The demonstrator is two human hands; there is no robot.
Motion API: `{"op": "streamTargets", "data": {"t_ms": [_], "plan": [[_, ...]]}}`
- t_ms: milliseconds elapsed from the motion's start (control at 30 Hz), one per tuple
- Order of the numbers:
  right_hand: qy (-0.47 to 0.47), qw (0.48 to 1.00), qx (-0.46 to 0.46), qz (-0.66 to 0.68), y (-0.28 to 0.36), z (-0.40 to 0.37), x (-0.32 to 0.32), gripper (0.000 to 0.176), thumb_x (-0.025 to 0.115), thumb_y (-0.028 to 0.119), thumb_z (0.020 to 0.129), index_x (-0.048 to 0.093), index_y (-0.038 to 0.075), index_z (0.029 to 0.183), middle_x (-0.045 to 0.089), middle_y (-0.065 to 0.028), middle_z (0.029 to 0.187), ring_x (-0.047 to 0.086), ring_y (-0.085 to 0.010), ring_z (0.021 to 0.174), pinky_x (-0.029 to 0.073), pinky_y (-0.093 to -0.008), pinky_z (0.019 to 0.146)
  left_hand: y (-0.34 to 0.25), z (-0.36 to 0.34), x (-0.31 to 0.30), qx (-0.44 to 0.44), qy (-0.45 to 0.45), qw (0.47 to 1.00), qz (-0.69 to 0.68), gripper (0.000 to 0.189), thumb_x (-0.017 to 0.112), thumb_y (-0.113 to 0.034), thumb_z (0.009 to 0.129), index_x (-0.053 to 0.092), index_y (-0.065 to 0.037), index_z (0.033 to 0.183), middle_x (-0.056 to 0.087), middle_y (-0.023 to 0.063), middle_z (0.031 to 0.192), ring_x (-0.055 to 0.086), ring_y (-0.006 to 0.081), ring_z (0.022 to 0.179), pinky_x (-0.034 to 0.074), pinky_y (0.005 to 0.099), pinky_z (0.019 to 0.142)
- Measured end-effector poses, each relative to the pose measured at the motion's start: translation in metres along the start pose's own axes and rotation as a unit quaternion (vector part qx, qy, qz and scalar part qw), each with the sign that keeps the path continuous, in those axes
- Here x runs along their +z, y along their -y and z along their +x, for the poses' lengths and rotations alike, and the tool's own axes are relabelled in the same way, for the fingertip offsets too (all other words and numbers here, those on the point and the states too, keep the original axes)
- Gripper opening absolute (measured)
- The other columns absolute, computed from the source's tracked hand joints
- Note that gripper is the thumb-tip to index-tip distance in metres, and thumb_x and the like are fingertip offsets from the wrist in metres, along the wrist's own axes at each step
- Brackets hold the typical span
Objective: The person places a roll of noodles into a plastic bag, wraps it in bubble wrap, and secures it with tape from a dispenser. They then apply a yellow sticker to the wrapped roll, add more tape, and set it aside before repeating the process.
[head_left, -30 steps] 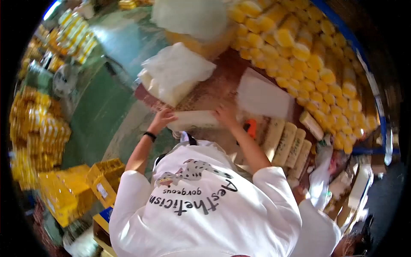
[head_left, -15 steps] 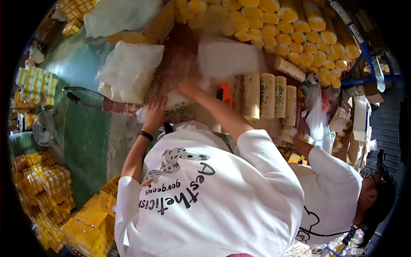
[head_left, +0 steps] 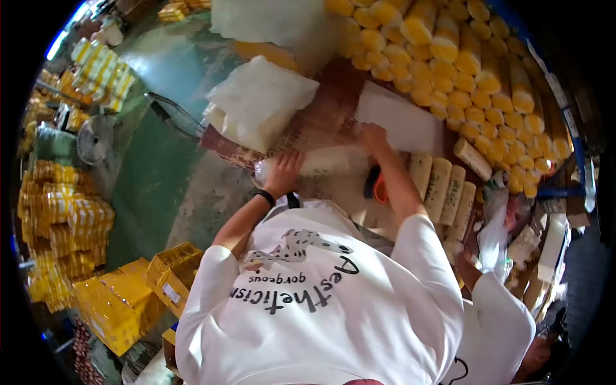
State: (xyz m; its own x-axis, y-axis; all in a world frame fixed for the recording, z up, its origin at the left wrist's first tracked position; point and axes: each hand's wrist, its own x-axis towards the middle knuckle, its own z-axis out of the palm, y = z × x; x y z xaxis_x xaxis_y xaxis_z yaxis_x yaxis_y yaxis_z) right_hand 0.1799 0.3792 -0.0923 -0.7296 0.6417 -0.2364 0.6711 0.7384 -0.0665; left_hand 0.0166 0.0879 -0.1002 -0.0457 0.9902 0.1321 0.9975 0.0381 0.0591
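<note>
Since a moment ago my right hand [head_left: 373,136] has left the roll [head_left: 327,162] for the white sheet [head_left: 401,125] at the surface's [head_left: 321,119] far edge; I cannot tell whether its fingers pinch. My left hand [head_left: 282,172] lies clenched over the roll by the near edge. I judge this is wrapping, and the next move calls for peeling off one sheet.

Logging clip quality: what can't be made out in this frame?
Head view throughout.
Right hand on the white sheet: motion-blurred, grip unclear.
Left hand on the pale roll: fingers blurred, grip unclear.
Orange tool: partly hidden behind the right forearm.
Print on the tan rolls: too small to read.
Co-worker: cut off by the lower right edge.
</note>
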Motion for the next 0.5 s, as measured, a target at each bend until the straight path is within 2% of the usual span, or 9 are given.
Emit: {"op": "streamTargets", "data": {"t_ms": [33,133,200,233,267,367,400,500], "plan": [[-0.019,1.0,0.02,0.008,0.006,-0.004,-0.016,0.026,0.055,0.025,0.086,0.062,0.007,0.103,0.066,-0.0166,0.091,0.063,-0.0341,0.087,0.05,-0.0429,0.074,0.001,-0.002,0.006,-0.008,0.004,1.0,-0.008,0.094,0.077,-0.036,0.057,0.037,0.0,0.134,0.045,0.0177,0.133,0.043,0.031,0.123,0.033,0.0435,0.105],[0.013,0.982,-0.092,0.161,0.045,-0.02,-0.065,0.038,0.06,0.035,0.085,0.061,0.006,0.108,0.063,-0.017,0.104,0.059,-0.0352,0.098,0.048,-0.0422,0.082,0.002,-0.002,0.008,-0.012,-0.009,1.0,-0.008,0.093,0.076,-0.037,0.058,0.037,0.0,0.134,0.046,0.0176,0.132,0.043,0.0315,0.123,0.033,0.0438,0.104],[-0.023,0.955,-0.248,0.161,0.06,-0.019,-0.03,0.055,0.067,0.047,0.078,0.059,0.006,0.115,0.059,-0.0172,0.113,0.054,-0.0346,0.106,0.045,-0.0413,0.088,0.001,-0.004,0.011,-0.009,-0.015,1.0,-0.002,0.091,0.074,-0.039,0.061,0.037,0.0,0.134,0.046,0.0177,0.132,0.043,0.0319,0.123,0.034,0.044,0.104],[-0.004,0.946,-0.287,0.152,0.07,-0.019,-0.012,0.061,0.069,0.048,0.075,0.057,0.007,0.118,0.057,-0.017,0.116,0.053,-0.0335,0.109,0.044,-0.0407,0.09,0.0,-0.004,0.006,-0.005,-0.016,1.0,0.015,0.086,0.071,-0.037,0.064,0.038,0.0,0.134,0.046,0.0176,0.132,0.043,0.0319,0.123,0.034,0.0442,0.104],[0.015,0.935,-0.324,0.143,0.077,-0.022,0.0,0.067,0.072,0.049,0.072,0.056,0.008,0.121,0.056,-0.0168,0.119,0.051,-0.0323,0.112,0.042,-0.0402,0.092,-0.002,-0.004,-0.001,0.001,-0.016,0.999,0.033,0.081,0.068,-0.036,0.067,0.038,0.0,0.133,0.046,0.0175,0.131,0.043,0.032,0.122,0.034,0.0443,0.104],[-0.006,0.923,-0.352,0.158,0.084,-0.039,0.009,0.074,0.073,0.054,0.069,0.055,0.007,0.123,0.057,-0.0175,0.12,0.053,-0.0316,0.11,0.042,-0.0398,0.093,-0.004,-0.004,0.006,0.031,-0.039,0.995,0.086,0.067,0.059,-0.031,0.076,0.04,-0.001,0.132,0.047,0.0161,0.13,0.044,0.0316,0.122,0.033,0.0451,0.105],[0.024,0.937,-0.294,0.185,0.086,-0.05,0.01,0.075,0.072,0.055,0.069,0.055,0.005,0.122,0.058,-0.0187,0.118,0.054,-0.0323,0.108,0.043,-0.0399,0.092,0.0,-0.003,0.015,0.042,-0.052,0.992,0.106,0.062,0.056,-0.029,0.078,0.041,-0.002,0.132,0.047,0.0154,0.13,0.044,0.0314,0.122,0.032,0.0454,0.105],[0.115,0.954,-0.117,0.253,0.083,-0.093,0.018,0.078,0.069,0.059,0.071,0.055,0.0,0.119,0.06,-0.0222,0.11,0.058,-0.0341,0.101,0.044,-0.0402,0.089,0.018,0.014,0.035,0.172,-0.053,0.974,0.14,0.062,0.053,-0.031,0.085,0.036,-0.006,0.139,0.043,0.0112,0.138,0.041,0.0287,0.124,0.03,0.0481,0.106]]}}
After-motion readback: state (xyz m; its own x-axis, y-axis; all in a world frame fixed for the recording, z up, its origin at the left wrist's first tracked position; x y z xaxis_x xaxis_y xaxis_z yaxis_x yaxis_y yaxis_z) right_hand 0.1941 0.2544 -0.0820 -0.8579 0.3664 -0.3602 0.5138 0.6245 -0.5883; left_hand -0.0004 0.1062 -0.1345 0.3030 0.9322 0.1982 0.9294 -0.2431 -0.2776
